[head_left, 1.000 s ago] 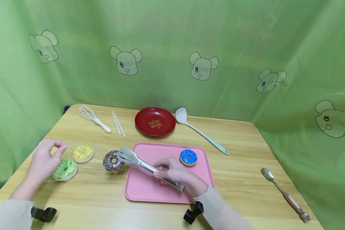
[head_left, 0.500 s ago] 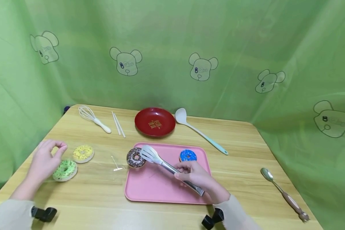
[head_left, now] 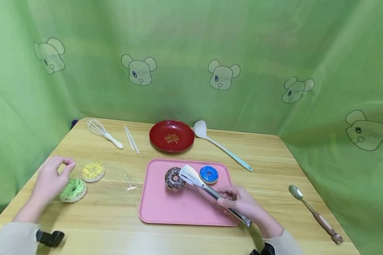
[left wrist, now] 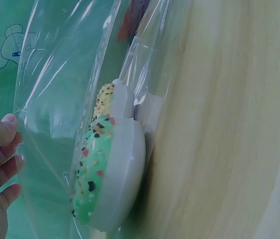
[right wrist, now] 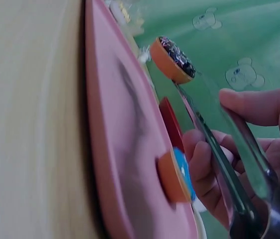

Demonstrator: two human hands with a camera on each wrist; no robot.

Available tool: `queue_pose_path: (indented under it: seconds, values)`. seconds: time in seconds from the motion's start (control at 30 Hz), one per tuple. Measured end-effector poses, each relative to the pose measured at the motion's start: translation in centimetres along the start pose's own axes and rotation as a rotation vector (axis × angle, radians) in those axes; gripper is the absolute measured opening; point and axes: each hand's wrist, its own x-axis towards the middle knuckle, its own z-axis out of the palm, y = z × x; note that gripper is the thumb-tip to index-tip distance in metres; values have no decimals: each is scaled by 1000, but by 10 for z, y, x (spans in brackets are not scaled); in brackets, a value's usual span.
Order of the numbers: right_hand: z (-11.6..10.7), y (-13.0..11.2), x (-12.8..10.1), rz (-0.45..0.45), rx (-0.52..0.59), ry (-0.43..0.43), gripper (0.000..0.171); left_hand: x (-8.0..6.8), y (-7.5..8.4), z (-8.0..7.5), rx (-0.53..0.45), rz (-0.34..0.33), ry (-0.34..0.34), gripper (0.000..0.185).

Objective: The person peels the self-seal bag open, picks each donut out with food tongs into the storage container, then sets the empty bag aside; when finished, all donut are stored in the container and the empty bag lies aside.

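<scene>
My right hand point(head_left: 234, 199) grips metal tongs point(head_left: 210, 190) by the handle. The tongs' flat head clamps a chocolate donut point(head_left: 173, 179) over the back of the pink tray point(head_left: 178, 210), just left of a blue donut point(head_left: 209, 174) lying on the tray. The right wrist view shows the tongs point(right wrist: 214, 149) holding the chocolate donut point(right wrist: 172, 59) clear of the tray point(right wrist: 115, 149), with the blue donut point(right wrist: 177, 177) nearer the hand point(right wrist: 214, 144). My left hand point(head_left: 65, 165) pinches clear plastic film point(left wrist: 55, 89) beside the green donut point(head_left: 72, 190) and yellow donut point(head_left: 93, 171).
A red plate point(head_left: 171, 135), a white whisk point(head_left: 103, 131), chopsticks point(head_left: 131, 138) and a white ladle with a teal handle point(head_left: 221, 146) lie along the back of the wooden table. A metal spoon point(head_left: 312, 211) lies at the right. Green curtains close in behind.
The tongs carried the chocolate donut rightward, from the table left of the tray to over the tray beside the blue donut. My left hand stayed by the green donut.
</scene>
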Motion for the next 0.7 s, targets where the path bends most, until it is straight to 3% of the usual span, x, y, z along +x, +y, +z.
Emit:
queue_pose_path:
  seconds: [0.3,0.5,0.7]
  values:
    - [-22,19,-27,-29,31,-40,42,0,-1,0,-4,7,7,10]
    - [-32,27,-42,9,6,-19,46,-1,-1,1,-6,6,1,10]
    - [-41,37,-56,12,-6,-46,40,-1,0,1,-13,6,-6,11]
